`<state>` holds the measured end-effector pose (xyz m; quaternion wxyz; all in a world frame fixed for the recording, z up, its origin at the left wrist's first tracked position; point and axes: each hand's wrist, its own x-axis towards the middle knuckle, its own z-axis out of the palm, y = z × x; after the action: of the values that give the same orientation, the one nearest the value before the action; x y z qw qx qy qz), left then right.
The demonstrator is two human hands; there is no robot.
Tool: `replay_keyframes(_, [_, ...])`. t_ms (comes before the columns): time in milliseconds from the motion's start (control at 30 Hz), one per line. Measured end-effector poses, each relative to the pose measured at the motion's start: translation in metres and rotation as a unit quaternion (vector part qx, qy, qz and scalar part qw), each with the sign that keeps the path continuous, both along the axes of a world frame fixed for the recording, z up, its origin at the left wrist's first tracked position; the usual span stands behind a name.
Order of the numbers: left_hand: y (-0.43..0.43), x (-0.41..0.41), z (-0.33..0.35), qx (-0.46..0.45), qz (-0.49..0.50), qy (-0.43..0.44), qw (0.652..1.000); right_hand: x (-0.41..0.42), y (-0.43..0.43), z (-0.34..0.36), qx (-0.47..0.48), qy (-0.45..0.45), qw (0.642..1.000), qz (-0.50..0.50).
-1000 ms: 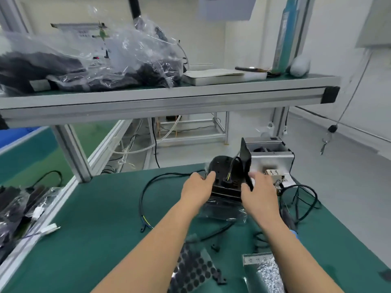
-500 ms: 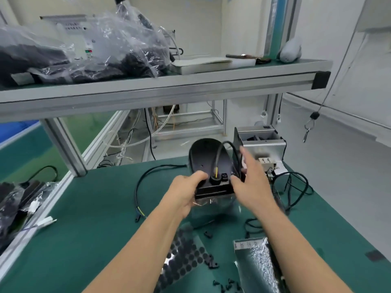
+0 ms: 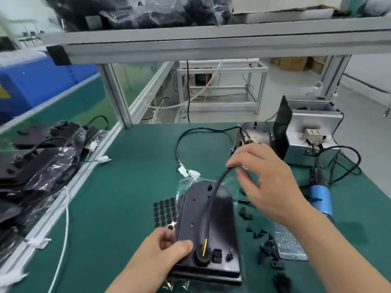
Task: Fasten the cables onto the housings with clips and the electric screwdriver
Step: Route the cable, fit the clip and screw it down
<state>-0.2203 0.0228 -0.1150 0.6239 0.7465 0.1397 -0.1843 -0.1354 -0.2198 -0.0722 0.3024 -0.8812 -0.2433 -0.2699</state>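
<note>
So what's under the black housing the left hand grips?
A clear plastic bag shows past the far end of the housing, and a sheet of round black pads pokes out at its left edge. Whatever lies directly beneath is covered by the housing itself.

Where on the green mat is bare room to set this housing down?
Bare mat: left of the housing, between the aluminium rail and the pad sheet. Right of it is crowded: loose clips, foil bag, electric screwdriver.
</note>
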Motion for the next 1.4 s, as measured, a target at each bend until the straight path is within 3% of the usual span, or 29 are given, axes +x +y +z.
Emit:
replay_keyframes(133, [0.004, -0.021, -0.008, 0.083, -0.001, 0.007, 0.997, -0.008, 0.009, -0.002, -0.009, 0.068, 0.997, -0.040])
replay_keyframes(267, [0.002, -0.029, -0.012, 0.167, -0.012, -0.027, 0.985, 0.010, 0.033, 0.007, -0.187, 0.159, 0.964, -0.105])
replay_keyframes(400, [0.031, -0.012, -0.007, 0.367, -0.163, -0.079, 0.912, 0.033, 0.063, 0.015, -0.323, 0.319, 0.891, -0.012])
replay_keyframes(467, [0.049, 0.021, -0.011, 0.417, -0.146, -0.125, 0.888, 0.045, 0.078, 0.013, -0.372, 0.338, 0.864, 0.021])
replay_keyframes(567, [0.060, 0.081, -0.016, 0.476, -0.090, -0.145, 0.863, 0.066, 0.107, 0.009, -0.334, 0.337, 0.877, 0.069])
replay_keyframes(700, [0.051, 0.126, -0.020, 0.503, -0.144, -0.095, 0.847, 0.082, 0.142, -0.009, -0.324, 0.346, 0.873, 0.116])
replay_keyframes(1000, [0.047, 0.131, -0.017, 0.422, -0.182, -0.126, 0.879, 0.093, 0.149, -0.036, -0.377, 0.390, 0.833, 0.107])
replay_keyframes(1100, [0.050, 0.133, -0.018, 0.402, -0.170, -0.140, 0.889, 0.094, 0.142, -0.038, -0.318, 0.411, 0.846, 0.122])
replay_keyframes(1167, [0.056, 0.133, -0.020, 0.332, -0.147, -0.148, 0.920, 0.095, 0.136, -0.037, -0.244, 0.424, 0.862, 0.130])
replay_keyframes(1267, [0.067, 0.130, -0.021, 0.149, -0.078, -0.119, 0.979, 0.096, 0.127, -0.036, -0.125, 0.428, 0.885, 0.131])
replay_keyframes(1400, [0.072, 0.131, -0.019, -0.031, -0.001, -0.040, 0.999, 0.089, 0.125, -0.044, -0.046, 0.352, 0.924, 0.142])
